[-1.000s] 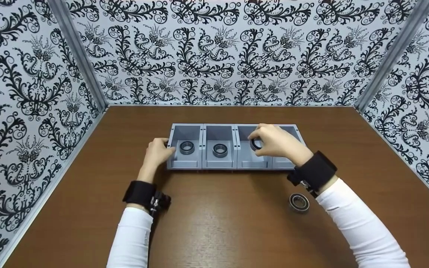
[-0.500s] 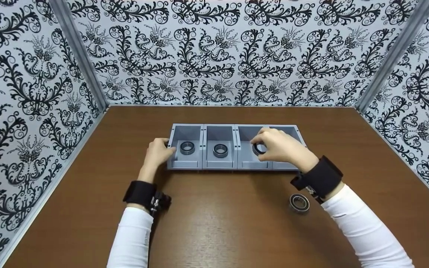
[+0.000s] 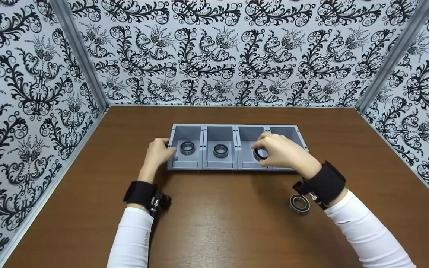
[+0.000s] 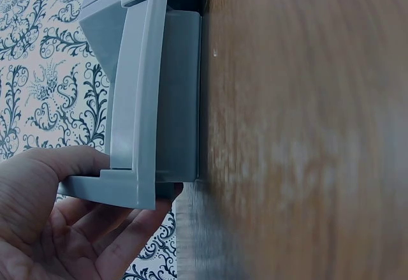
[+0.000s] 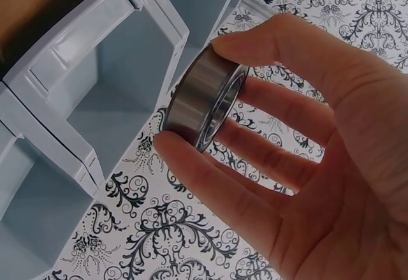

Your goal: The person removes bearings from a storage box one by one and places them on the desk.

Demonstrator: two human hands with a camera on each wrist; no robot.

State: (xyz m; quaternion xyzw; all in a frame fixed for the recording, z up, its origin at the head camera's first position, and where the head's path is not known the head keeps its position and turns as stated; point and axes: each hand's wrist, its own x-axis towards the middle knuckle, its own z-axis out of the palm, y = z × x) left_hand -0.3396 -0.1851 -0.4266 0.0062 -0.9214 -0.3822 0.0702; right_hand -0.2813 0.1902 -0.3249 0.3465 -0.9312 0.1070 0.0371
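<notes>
A row of joined grey storage bins (image 3: pixel 219 164) sits on the table. My left hand (image 3: pixel 158 153) grips the left end of the row; in the left wrist view the thumb lies over the side wall (image 4: pixel 108 187) and the fingers are beneath and outside it. My right hand (image 3: pixel 283 150) pinches a ball bearing (image 5: pixel 203 98) between thumb and fingertip, over the third bin, its steel outer ring tilted in the right wrist view. One bearing (image 3: pixel 187 148) lies flat in the leftmost bin and another (image 3: pixel 221 150) in the second bin.
A further bearing (image 3: pixel 299 203) lies on the brown wooden table (image 3: pixel 214 223), below the right wrist. Patterned walls (image 3: pixel 214 56) enclose the table at the back and sides. Each wrist wears a black strap (image 3: pixel 140 193) with a small camera.
My right hand, with the bearing, has shifted a little to the right and toward the front of the third bin. The left hand stays where it was on the bins.
</notes>
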